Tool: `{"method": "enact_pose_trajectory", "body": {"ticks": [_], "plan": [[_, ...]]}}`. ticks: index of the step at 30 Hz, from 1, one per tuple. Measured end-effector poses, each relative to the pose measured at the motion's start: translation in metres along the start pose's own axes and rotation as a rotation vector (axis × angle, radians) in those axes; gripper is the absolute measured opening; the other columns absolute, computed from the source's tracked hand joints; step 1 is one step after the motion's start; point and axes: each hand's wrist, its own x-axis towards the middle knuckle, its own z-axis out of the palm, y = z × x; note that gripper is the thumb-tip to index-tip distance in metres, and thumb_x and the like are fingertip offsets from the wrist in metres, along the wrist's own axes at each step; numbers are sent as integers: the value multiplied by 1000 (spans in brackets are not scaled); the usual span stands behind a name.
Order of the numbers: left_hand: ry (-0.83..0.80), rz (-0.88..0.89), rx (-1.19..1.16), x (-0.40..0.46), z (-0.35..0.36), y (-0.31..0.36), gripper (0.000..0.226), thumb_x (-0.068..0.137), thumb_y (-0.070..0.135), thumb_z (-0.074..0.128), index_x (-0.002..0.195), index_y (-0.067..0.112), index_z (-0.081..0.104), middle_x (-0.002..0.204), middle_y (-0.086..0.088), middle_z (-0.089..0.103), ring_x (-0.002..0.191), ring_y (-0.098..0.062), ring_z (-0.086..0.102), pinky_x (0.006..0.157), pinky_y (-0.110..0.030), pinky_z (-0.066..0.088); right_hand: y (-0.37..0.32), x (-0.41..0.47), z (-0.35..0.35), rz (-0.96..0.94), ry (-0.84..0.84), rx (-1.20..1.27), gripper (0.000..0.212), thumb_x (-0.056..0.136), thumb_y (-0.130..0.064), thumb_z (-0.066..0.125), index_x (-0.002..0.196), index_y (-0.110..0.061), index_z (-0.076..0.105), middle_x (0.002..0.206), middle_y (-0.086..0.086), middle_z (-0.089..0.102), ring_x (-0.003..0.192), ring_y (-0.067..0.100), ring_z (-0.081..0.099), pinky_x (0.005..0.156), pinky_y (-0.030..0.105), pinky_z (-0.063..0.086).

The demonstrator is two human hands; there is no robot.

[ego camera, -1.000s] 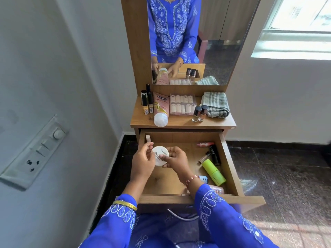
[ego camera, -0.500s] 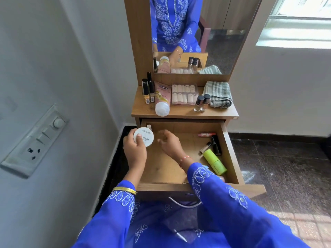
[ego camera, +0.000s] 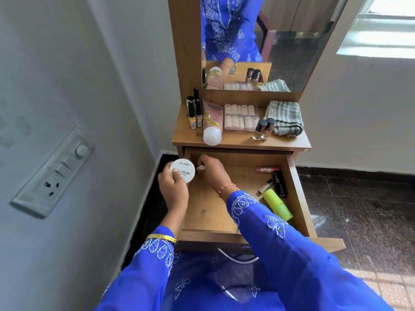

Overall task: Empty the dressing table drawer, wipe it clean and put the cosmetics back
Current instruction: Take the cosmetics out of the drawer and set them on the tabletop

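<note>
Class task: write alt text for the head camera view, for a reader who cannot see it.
A person's left hand holds a round white tub beside an open wooden drawer, while the right hand pinches a small pale item at its back corner. More cosmetics lie along the drawer's right side and on the tabletop above.

wooden drawer [ego camera: 298, 198] pulled open, part emptied

a round white tub labelled nail polish [ego camera: 182, 171] is held above its back left corner; a small pale tube [ego camera: 200, 168] stands there; a red lipstick [ego camera: 267, 169], black tube [ego camera: 279, 184], slim beige tube [ego camera: 265, 186] and lime green bottle [ego camera: 277, 205] lie along its right side.
</note>
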Motion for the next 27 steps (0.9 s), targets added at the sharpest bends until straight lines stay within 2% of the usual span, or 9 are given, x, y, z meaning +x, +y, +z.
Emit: {"method": "enact_pose_trajectory", "body": {"ticks": [6,9,16,19,20,21,23,25,27], "plan": [[-28,43,-21,-2,3,1,34,96,10,38,128,6,50,126,-16,48,114,-27,49,84,-20,35,8,-14,-5,4,82,200,15,84,-1,50,93,-5,60,87,12,71,85,25,65,76,30,49],[-47,109,-36,-4,4,2,33,95,9,41,126,7,52,125,-16,51,113,-25,49,83,-17,34,6,-24,-19,-17,129,259,15,83,-2,55,94,-7,62,82,5,68,77,16,61,71,26,48],[-74,140,-225,11,12,41,29,92,9,46,119,7,58,119,-16,60,111,-30,56,95,-40,47,-15,-32,-85,-153,320,196,21,84,-8,63,105,-8,62,68,-8,53,62,4,48,60,16,41],[-99,96,-278,20,21,78,31,92,12,48,121,5,57,120,-14,61,111,-25,57,82,-22,48,-24,-23,-119,-190,429,181,13,83,-10,65,96,-10,64,66,3,59,61,16,56,60,23,47],[-123,83,-272,23,25,89,32,93,14,48,121,5,56,119,-13,61,110,-24,57,77,-19,47,-26,-19,-130,-192,459,178,6,82,-9,65,87,-13,64,66,7,59,62,20,55,59,18,45],[-152,69,-269,27,30,99,32,93,16,48,121,6,57,118,-12,62,109,-23,58,76,-20,47,-27,-13,-141,-189,494,178,14,81,-8,65,74,-18,59,64,6,55,62,20,53,54,12,39],[-211,39,-288,33,42,116,31,92,18,48,119,8,58,116,-11,63,106,-23,60,79,-27,50,-27,-1,-162,-161,539,156,32,80,-8,65,61,-26,46,62,0,49,64,20,52,52,16,37],[-255,18,-261,38,57,130,29,91,19,49,117,9,59,114,-10,64,103,-23,61,79,-30,51,-24,12,-179,-115,539,163,15,80,-9,64,71,-18,56,64,-2,53,69,22,60,59,25,47],[-299,-38,-267,44,72,143,26,90,15,49,112,6,61,108,-12,65,98,-25,63,74,-34,56,-17,26,-193,-51,522,161,9,81,-8,62,82,-15,58,65,-1,56,65,19,61,55,22,47]]}}
